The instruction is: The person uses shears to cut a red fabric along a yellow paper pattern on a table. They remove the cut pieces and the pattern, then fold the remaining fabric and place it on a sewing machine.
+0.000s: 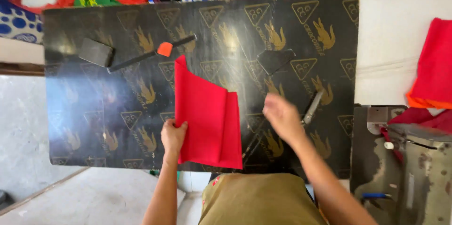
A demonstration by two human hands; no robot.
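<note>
So there's a folded red cloth piece (207,114) lying flat near the front edge of the glossy black printed desk (94,112). Left hand (173,135) pins its lower left edge, fingers curled on the fabric, a light grip. Right hand (281,115) is blurry, hovering just right of the cloth, next to a slim metal tool (312,107); can't tell if it holds that. Further back sit a long dark ruler with an orange tab (153,53) and a dark rectangular block (96,51).
</note>
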